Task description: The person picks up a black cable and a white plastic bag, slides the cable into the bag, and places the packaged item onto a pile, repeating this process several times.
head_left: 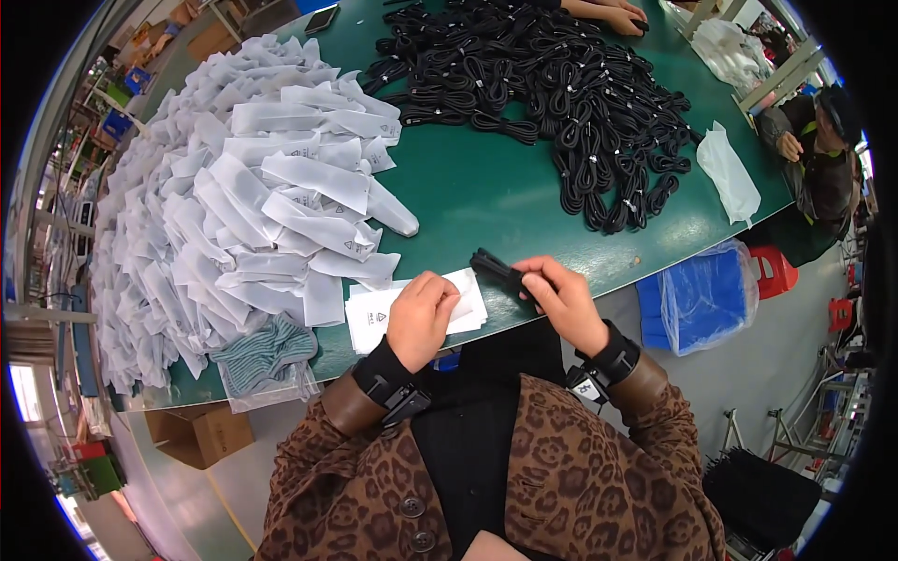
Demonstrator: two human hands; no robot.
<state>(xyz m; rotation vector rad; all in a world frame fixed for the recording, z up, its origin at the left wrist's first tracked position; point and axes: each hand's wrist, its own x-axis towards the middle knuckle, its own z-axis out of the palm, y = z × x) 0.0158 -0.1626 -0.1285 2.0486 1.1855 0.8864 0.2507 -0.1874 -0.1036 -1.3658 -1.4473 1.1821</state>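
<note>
at the left of the green-topped table (477, 192) i see a tall, spreading heap of frosted whitish plastic pouches (224, 206). at its near corner lies a grey-green striped knitted piece (267, 353), partly in clear plastic. just right of that is a flat stack of white printed pouches (368, 324), by the table's near edge. the wearer's left hand (419, 323) is over this stack, fingers curled and tips drawn together; i cannot tell whether they pinch the top pouch.

next comes a black, bundled cable coil (494, 268), gripped at its right end between the thumb and fingers of the right hand (569, 304). most of it juts out leftward from the grip, tilted, its free end near the stack's upper right corner. beyond, a broad pile of black coiled cables (524, 79) covers the far side, with a co-worker's hand (619, 17) at its edge. furthest right on the tabletop lies a crumpled white plastic bag (728, 175).
</note>
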